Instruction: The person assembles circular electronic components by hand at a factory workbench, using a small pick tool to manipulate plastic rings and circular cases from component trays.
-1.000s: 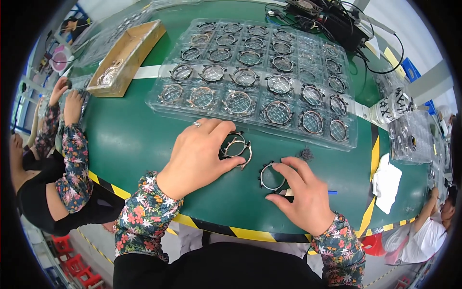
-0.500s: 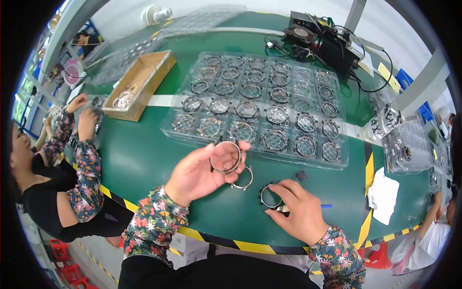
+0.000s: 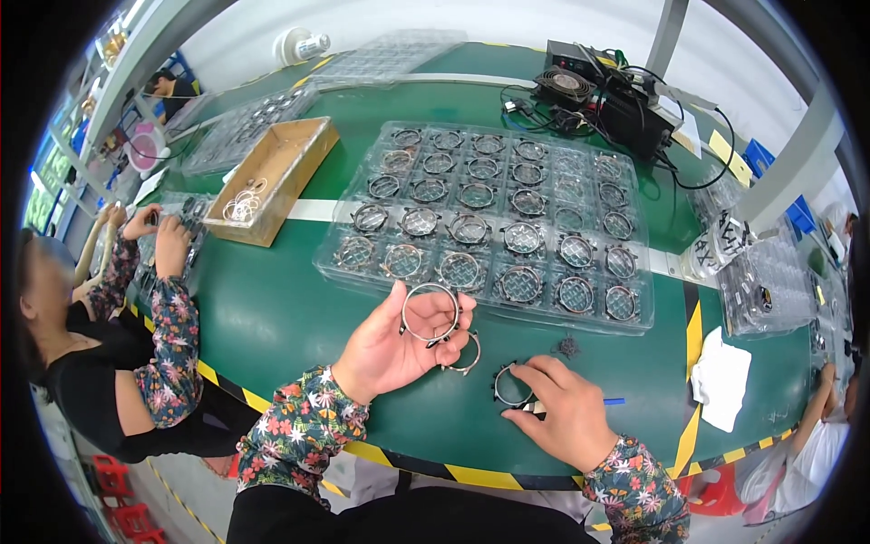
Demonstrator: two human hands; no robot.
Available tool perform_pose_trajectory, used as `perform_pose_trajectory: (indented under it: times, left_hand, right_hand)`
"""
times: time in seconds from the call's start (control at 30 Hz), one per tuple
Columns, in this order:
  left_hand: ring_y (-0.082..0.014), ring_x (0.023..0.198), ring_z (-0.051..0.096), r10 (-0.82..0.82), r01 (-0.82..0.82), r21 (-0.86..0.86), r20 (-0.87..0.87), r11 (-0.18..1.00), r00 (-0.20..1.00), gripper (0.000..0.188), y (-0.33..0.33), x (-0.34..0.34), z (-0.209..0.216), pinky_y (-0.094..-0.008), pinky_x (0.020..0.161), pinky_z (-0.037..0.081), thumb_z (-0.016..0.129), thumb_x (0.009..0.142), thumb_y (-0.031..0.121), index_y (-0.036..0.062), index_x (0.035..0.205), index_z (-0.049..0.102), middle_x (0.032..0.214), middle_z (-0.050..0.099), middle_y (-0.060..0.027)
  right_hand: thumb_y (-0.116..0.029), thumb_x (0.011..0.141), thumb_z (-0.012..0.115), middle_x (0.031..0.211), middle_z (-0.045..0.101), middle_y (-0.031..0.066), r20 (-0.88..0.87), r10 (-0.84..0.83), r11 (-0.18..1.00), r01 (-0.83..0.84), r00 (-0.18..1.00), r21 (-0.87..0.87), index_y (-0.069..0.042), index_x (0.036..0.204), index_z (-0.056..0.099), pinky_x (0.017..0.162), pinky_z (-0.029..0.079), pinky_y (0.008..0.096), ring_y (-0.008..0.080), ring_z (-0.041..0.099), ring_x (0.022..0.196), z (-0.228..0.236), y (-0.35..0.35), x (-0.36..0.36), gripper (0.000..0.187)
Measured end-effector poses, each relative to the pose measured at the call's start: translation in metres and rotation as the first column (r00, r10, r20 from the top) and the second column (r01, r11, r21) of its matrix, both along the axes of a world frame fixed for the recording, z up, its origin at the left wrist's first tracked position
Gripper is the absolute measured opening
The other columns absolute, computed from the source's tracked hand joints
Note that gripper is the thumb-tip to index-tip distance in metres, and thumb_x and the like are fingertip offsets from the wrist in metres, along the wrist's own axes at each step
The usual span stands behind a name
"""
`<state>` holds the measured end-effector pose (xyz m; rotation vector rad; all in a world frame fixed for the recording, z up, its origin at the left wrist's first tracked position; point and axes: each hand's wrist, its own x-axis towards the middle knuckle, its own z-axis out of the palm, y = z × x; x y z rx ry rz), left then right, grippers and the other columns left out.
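My left hand [image 3: 394, 344], palm turned up, holds a round metal watch case ring [image 3: 430, 315] between thumb and fingers above the table. Just behind and below those fingers lies another watch case ring [image 3: 467, 354], partly hidden. My right hand [image 3: 566, 412] rests low on the table. Its thumb and index finger close on the edge of a dark-lugged ring [image 3: 497, 384] lying there. From under this hand sticks out the end of a thin blue stick [image 3: 615, 401]; a small whitish piece shows by the thumb, and I cannot tell whether they are joined.
A clear plastic tray [image 3: 489, 297] of many similar rings lies beyond my hands. Left of it stands an open box [image 3: 288, 213] with white rings. A small dark heap [image 3: 567, 346], a white cloth [image 3: 722, 376] and black equipment [image 3: 616, 104] are rightward. A co-worker [image 3: 100, 363] sits at left.
The ring in my left hand has turned to face me more, and the fingers have shifted around it. My right hand keeps its place at the other ring. The whole view has tilted slightly.
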<state>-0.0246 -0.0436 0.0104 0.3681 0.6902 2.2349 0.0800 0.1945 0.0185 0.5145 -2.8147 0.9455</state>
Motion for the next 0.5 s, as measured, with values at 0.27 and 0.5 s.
perform_pose_trajectory:
  times: [0.27,0.5]
  left_hand:
    - [-0.0211,0.084,0.046,0.008,-0.012,-0.067,-0.061,0.998,0.998,0.072,-0.0018,0.0010,-0.0017,-0.0321,0.075,0.041,0.031,0.100,0.061,-0.0035,0.126,0.051,0.115,0.051,-0.0132]
    - [-0.0195,0.093,0.051,0.075,-0.184,-0.258,-0.380,0.948,0.922,0.059,0.0048,0.0004,0.0055,-0.0312,0.076,0.043,0.055,0.097,0.046,-0.0014,0.131,0.051,0.118,0.054,-0.0109]
  right_hand:
    - [-0.018,0.068,0.083,0.109,0.062,0.0092,0.006,0.016,1.000,-0.016,1.000,-0.021,-0.006,0.112,0.063,0.068,0.054,0.0367,0.0297,0.066,0.082,-0.0003,0.0000,-0.0004,0.049]
    - [-0.019,0.070,0.082,0.109,0.061,0.0078,0.012,0.029,0.999,-0.029,0.999,-0.013,-0.008,0.113,0.063,0.069,0.054,0.0357,0.0272,0.065,0.082,-0.0005,0.0019,0.0000,0.048]
